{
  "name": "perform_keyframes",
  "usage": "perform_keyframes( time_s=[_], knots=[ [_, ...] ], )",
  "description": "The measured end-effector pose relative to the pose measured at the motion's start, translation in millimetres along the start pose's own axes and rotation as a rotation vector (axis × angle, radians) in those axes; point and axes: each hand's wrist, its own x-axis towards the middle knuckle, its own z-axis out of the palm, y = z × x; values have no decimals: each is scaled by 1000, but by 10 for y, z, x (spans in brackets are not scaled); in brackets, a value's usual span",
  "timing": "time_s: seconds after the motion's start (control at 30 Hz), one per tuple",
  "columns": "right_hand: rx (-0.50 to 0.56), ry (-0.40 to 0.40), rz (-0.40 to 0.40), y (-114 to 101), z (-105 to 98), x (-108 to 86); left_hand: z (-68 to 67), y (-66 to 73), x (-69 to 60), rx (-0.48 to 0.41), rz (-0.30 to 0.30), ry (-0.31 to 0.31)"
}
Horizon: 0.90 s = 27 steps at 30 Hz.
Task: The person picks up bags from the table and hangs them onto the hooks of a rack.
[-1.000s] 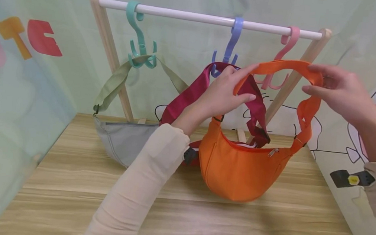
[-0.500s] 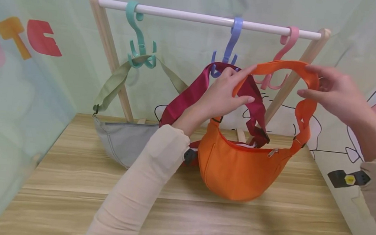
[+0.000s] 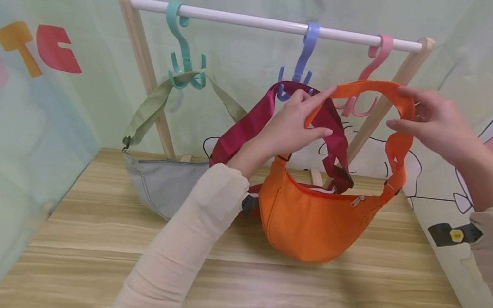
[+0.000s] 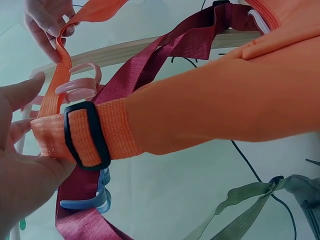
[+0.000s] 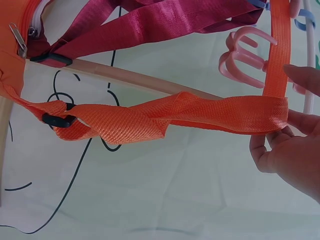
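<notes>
An orange crescent-shaped shoulder bag [image 3: 317, 226] hangs from its strap [image 3: 366, 87] between my two hands. My left hand [image 3: 291, 121] holds the strap's left side, close to a black slider buckle [image 4: 87, 135] in the left wrist view. My right hand [image 3: 444, 127] holds the upper right bend, thumb in front and fingers partly hidden behind. The strap's top spans in front of the pink hook [image 3: 374, 70]; the right wrist view shows the hook's prongs [image 5: 247, 62] beside the strap. Whether they touch, I cannot tell.
A white rod [image 3: 249, 19] on wooden legs carries the hooks. A grey bag [image 3: 164, 183] hangs by its strap from the green hook [image 3: 183, 45]. A dark red bag, partly hidden, hangs by its strap [image 3: 241, 139] from the blue hook [image 3: 306, 51]. Below lies a wooden tabletop [image 3: 234, 290].
My right hand has shifted slightly left and down, bringing the right side of the orange strap with it. The left hand has hardly moved.
</notes>
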Motion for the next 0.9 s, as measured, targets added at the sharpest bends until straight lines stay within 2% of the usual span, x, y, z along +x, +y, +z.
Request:
perform_keyframes(
  time_s=[0.9],
  knots=[
    [-28,-36,33,48,56,-99,76,-77,-45,-34,21,-25]
  ],
)
